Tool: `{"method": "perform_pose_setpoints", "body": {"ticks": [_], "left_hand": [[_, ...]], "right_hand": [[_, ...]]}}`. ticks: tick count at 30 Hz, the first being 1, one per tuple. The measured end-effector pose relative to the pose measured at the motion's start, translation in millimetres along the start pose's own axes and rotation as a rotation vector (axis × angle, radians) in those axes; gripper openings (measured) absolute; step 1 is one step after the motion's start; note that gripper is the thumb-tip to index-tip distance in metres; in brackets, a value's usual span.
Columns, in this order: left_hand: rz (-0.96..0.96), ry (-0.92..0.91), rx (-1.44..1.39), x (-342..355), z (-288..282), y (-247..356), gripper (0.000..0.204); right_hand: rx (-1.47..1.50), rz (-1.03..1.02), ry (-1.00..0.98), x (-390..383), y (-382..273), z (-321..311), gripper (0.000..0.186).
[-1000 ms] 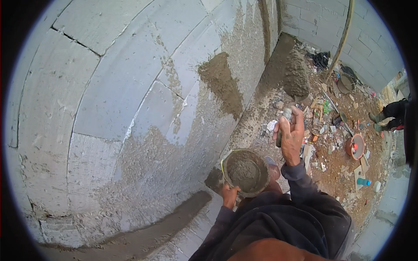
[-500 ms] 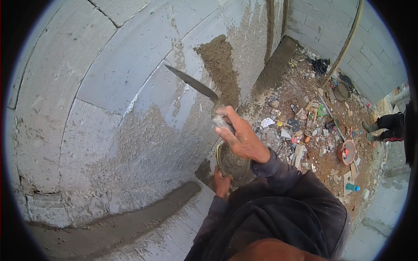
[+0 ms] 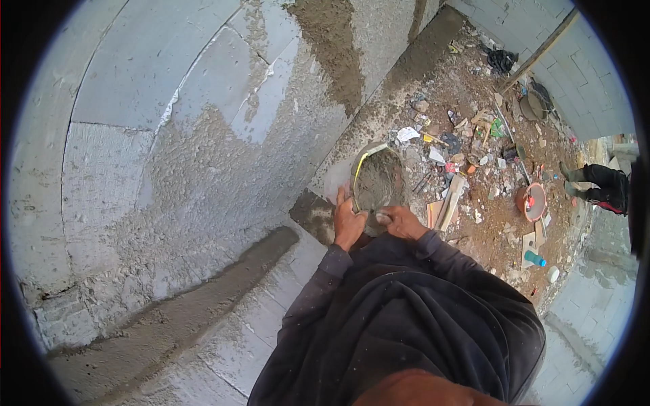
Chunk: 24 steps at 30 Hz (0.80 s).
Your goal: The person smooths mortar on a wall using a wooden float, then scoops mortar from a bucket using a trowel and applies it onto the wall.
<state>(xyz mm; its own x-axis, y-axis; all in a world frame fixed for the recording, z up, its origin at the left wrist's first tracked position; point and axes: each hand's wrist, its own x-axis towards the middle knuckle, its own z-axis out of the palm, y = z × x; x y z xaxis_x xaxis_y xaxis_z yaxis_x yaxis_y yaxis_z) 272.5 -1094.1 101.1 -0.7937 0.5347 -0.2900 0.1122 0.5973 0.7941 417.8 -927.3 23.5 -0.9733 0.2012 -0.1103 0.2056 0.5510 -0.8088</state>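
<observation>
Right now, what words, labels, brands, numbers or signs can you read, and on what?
None can be read.
Bucket, block wall: no lettering seen.
White scrap, green scrap, blue cylinder: too small or blurred to tell if anything is printed.

Fisheye view looking down from the head

The wide fisheye camera, left of a pair, sits on the person's head and faces steeply down. The dark shirt (image 3: 406, 304) lies close, filling the lower middle; the left hand (image 3: 349, 223) and right hand (image 3: 403, 222) show farther off, near the centre. The block wall (image 3: 115, 88) spans the left side, the ground (image 3: 553, 154) the right.
</observation>
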Motion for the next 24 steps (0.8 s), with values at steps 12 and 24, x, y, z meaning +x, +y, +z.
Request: {"method": "perform_pose_setpoints", "body": {"ticks": [12,24], "left_hand": [[-0.336,0.08,-0.603,2,3,-72,0.046],[-0.074,0.216,-0.435,-29,8,-98,0.039]], "right_hand": [[1.087,0.402,0.033,10,-134,-155,0.025],[0.317,-0.084,1.768,280,-223,-212,0.049]]}}
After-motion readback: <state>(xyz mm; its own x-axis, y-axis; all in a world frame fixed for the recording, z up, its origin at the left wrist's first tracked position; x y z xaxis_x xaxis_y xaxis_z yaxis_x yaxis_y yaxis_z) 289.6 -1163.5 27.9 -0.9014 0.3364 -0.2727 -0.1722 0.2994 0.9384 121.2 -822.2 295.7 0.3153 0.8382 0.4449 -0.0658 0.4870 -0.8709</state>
